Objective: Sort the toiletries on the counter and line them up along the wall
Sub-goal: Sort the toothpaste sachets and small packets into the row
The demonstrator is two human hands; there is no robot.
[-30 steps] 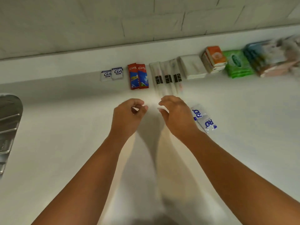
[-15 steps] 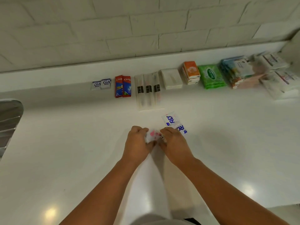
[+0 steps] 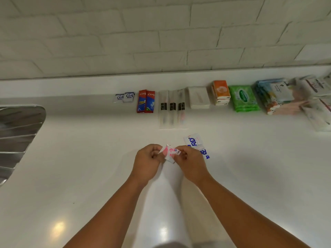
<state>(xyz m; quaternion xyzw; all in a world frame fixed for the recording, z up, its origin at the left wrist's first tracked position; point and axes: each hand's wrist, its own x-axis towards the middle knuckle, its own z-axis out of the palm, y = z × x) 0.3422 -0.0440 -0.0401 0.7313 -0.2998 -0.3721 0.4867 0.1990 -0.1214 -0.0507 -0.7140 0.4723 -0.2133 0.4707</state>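
Both hands meet over the counter [image 3: 89, 167], a little below the middle of the view. The left hand [image 3: 146, 161] and the right hand [image 3: 192, 163] each pinch one side of a small pink-and-white sachet [image 3: 170, 153] between thumb and curled fingers; it seems to be lifted off the surface, but I cannot tell for sure.

At 2 o'clock from the right hand, touching or just beside it, lie the blue-printed sachets [image 3: 196, 144], not yet in the row. At 12 o'clock, the row along the wall [image 3: 161, 42] holds the GA sachets [image 3: 124, 97], the red toothpaste packs [image 3: 146, 101], the wrapped toothbrushes [image 3: 172, 108] and the white pack [image 3: 198, 97].

The risks, as I judge them: the sachet is thin and probably slippery, so a pull from both sides can tear it or make it slip out. When the right hand moves, its wrist can push the blue-printed sachets away. When reaching to 12 o'clock, a hand can knock the light toothbrushes out of line. The print is blurred, so the sachet may join the wrong group.
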